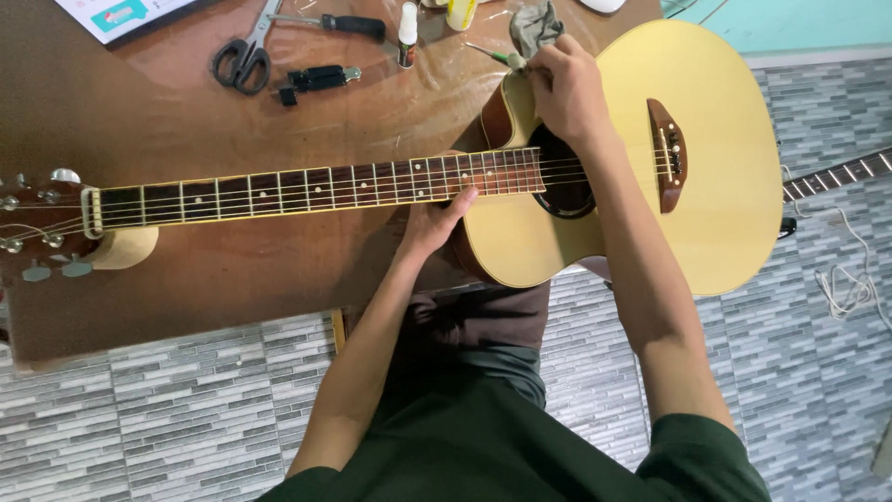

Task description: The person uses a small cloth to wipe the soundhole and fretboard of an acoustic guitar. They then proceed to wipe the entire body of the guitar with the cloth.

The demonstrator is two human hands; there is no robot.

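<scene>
We see an acoustic guitar point(715, 177) lying face up across the brown tabletop point(186, 279), its pale body overhanging the edge above a grey tiled floor point(186, 418). Our left hand point(429, 226) cups the neck point(316, 191) from below where it joins the body, thumb pressed against the fretboard edge, fingers curled underneath out of sight. Our right hand point(565, 88) is closed at the guitar's upper cutaway, just beyond the soundhole point(567, 191), gripping a small tool with a green handle point(497, 58) whose tip we cannot make out. Just past this hand sits a crumpled grey cloth point(534, 26). Farther along the tabletop, well to the left of that hand, lie black-handled scissors point(243, 58), a screwdriver point(334, 23) and a small white bottle point(407, 28).
</scene>
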